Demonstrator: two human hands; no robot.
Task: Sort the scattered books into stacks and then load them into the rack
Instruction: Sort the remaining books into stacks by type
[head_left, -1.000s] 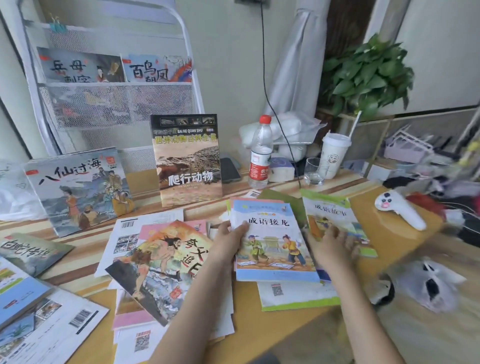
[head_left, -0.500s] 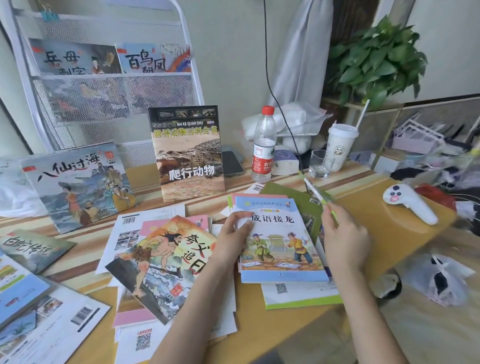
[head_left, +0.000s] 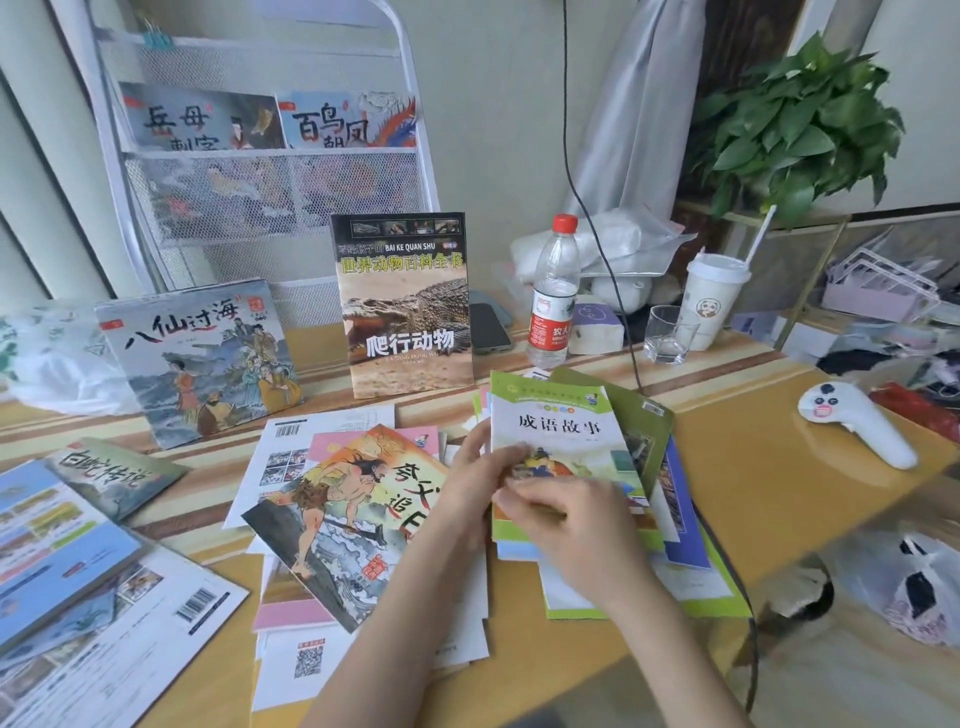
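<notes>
Right hand (head_left: 563, 525) lying on thin green-edged story book (head_left: 561, 431), fingers curled a little, pressing it down onto small pile in middle of yellow wooden table (head_left: 753, 467). Left hand (head_left: 467, 483) holding pile's left edge, fingers bent round it. Best way, likely: squaring edges with both hands, sliding top book till corners are matching. Orange picture book (head_left: 348, 514) lying just beside, needing own pile. White wire rack (head_left: 270, 208) standing behind, waiting.
</notes>
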